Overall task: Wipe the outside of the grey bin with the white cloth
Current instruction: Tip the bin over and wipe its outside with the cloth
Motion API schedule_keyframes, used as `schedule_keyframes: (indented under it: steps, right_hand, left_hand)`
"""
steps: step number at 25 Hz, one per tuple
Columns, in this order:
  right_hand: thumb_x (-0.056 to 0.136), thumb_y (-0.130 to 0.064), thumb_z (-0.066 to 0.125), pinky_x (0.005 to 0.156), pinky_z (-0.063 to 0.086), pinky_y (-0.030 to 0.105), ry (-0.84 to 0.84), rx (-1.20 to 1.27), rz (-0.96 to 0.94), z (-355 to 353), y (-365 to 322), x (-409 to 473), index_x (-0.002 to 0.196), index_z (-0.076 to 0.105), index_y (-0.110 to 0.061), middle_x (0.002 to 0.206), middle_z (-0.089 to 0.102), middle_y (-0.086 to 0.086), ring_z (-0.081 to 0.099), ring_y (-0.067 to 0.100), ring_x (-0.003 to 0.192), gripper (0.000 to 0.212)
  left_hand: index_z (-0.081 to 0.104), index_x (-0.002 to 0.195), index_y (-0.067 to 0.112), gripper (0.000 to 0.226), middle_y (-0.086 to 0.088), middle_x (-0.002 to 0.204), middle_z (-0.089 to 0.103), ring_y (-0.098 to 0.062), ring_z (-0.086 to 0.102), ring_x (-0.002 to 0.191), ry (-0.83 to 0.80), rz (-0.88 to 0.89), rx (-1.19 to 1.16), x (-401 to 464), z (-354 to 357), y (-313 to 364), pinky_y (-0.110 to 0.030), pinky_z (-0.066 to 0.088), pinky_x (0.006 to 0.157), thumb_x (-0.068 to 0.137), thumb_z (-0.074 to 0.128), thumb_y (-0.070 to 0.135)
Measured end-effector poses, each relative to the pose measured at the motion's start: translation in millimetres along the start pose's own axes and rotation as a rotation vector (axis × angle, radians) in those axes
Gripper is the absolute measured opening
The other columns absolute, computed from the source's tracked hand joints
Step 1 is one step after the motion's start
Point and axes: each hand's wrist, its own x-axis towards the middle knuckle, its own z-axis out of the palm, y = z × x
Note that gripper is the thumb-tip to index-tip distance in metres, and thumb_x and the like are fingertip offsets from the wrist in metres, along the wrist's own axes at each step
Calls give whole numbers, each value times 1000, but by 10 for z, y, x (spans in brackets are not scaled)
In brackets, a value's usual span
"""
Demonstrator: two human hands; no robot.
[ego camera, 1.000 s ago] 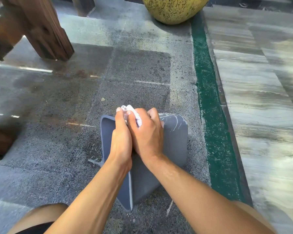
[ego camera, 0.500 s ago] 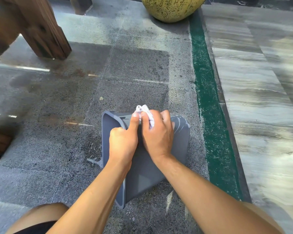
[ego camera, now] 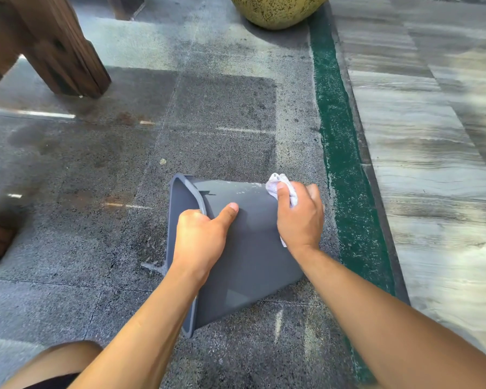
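Observation:
The grey bin (ego camera: 250,256) lies on its side on the speckled stone floor, its open mouth facing left. My left hand (ego camera: 201,240) grips the bin's rim, thumb stretched across the upper wall. My right hand (ego camera: 299,217) presses the crumpled white cloth (ego camera: 278,185) against the bin's far right edge, near its base. Pale smears show on the wall just left of the cloth. Most of the cloth is hidden under my fingers.
A dark wooden furniture leg (ego camera: 54,51) stands at the upper left. A large yellow-green speckled pot (ego camera: 278,9) sits at the top. A green painted strip (ego camera: 340,153) runs along the right, with streaked grey tiles (ego camera: 432,164) beyond. My knee (ego camera: 54,366) shows bottom left.
My right hand has slid the cloth rightward across the bin's upper wall to its far edge. My left hand has shifted from beside the right hand to the rim.

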Motion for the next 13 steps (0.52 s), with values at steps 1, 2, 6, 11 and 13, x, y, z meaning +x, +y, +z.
schedule_keyframes:
  steps: [1,2,6,11,13]
  right_hand:
    - [98,-47,51,80,47,41,-1,15,23,-12,67,28,101,71,-24,97,52,0,56,32,87,30]
    - [98,-46,52,81,47,40,-4,22,49,-20,137,56,102,70,-23,99,52,0,55,32,89,30]
    - [100,-49,48,78,43,38,-7,-10,171,-55,342,156,109,67,-24,107,53,4,55,35,95,32]
    - [102,-47,48,87,42,37,14,9,243,-120,487,232,119,67,-22,117,54,11,56,35,102,36]
    - [103,-47,45,91,44,40,15,3,311,-119,576,286,123,65,-20,122,55,13,57,36,107,39]
  left_hand:
    - [75,70,4,35,-2,64,70,-20,58,58,-8,0,-9,-2,-13,5,-32,48,57,85,82,35]
    - [75,70,4,34,-3,65,71,-20,59,59,-17,4,-17,2,-26,2,-33,48,58,85,82,34]
    - [76,74,5,30,-8,73,75,-21,62,65,-32,28,-13,15,-64,4,-40,55,64,85,83,31]
    - [76,68,12,24,8,61,74,-17,65,61,-36,17,-19,7,-89,20,-41,58,65,85,83,28]
    - [77,69,13,22,8,61,74,-17,67,62,-42,11,-34,10,-97,15,-41,59,67,85,83,27]
